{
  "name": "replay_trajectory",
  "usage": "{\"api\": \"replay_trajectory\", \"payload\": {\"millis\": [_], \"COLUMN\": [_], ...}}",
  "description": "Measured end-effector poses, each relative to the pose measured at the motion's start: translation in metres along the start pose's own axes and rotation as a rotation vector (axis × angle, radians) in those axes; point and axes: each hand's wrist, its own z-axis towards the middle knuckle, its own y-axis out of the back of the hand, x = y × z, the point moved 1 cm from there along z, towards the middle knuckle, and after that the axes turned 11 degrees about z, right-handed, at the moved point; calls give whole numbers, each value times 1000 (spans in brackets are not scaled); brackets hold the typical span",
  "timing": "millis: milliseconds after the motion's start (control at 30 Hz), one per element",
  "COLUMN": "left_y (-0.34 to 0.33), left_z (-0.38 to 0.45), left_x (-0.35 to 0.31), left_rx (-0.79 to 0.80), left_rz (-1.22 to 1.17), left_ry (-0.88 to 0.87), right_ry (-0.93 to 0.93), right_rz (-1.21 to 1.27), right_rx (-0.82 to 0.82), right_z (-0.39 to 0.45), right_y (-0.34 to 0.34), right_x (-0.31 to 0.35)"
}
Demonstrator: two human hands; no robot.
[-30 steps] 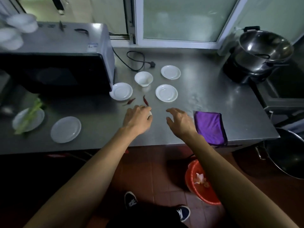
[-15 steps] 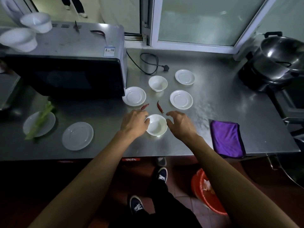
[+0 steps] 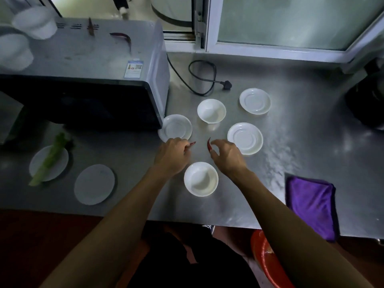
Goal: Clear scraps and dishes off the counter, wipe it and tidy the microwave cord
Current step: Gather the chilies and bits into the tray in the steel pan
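Observation:
Two red chilies lie on the steel counter (image 3: 291, 125) among white dishes. My left hand (image 3: 172, 155) pinches the left chili (image 3: 192, 143), whose tip sticks out past the fingers. My right hand (image 3: 227, 155) pinches the lower end of the right chili (image 3: 208, 142). A white bowl (image 3: 200, 179) stands between my wrists, apart from both hands. A second bowl (image 3: 211, 111) and three saucers (image 3: 176, 127) (image 3: 245, 139) (image 3: 255, 101) sit beyond. The microwave (image 3: 87, 65) stands at the left, its black cord (image 3: 200, 76) looped loose on the counter. A purple cloth (image 3: 311, 204) lies at the right front edge.
A plate with a celery stalk (image 3: 48, 163) and a bare plate (image 3: 94, 185) sit at the front left. Two bowls (image 3: 35, 22) and two more chilies (image 3: 122, 37) are on the microwave's top. A dark pot (image 3: 367, 100) stands far right. A red bucket (image 3: 266, 260) is on the floor.
Both hands left the sides of the near bowl and reached forward to the two chilies, each closing its fingertips on one. The bowl stays where it was set.

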Motion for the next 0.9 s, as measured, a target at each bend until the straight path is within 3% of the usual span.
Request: {"api": "replay_trajectory", "payload": {"millis": [533,900], "left_y": [-57,-68], "left_z": [49,56], "left_x": [3,1], "left_rx": [215,113], "left_rz": [188,-19], "left_ry": [-77,-42], "right_ry": [-190,-171], "right_rz": [-16,-41], "right_rx": [43,39], "right_z": [53,64], "right_y": [-53,-61], "right_x": [-39,-42]}}
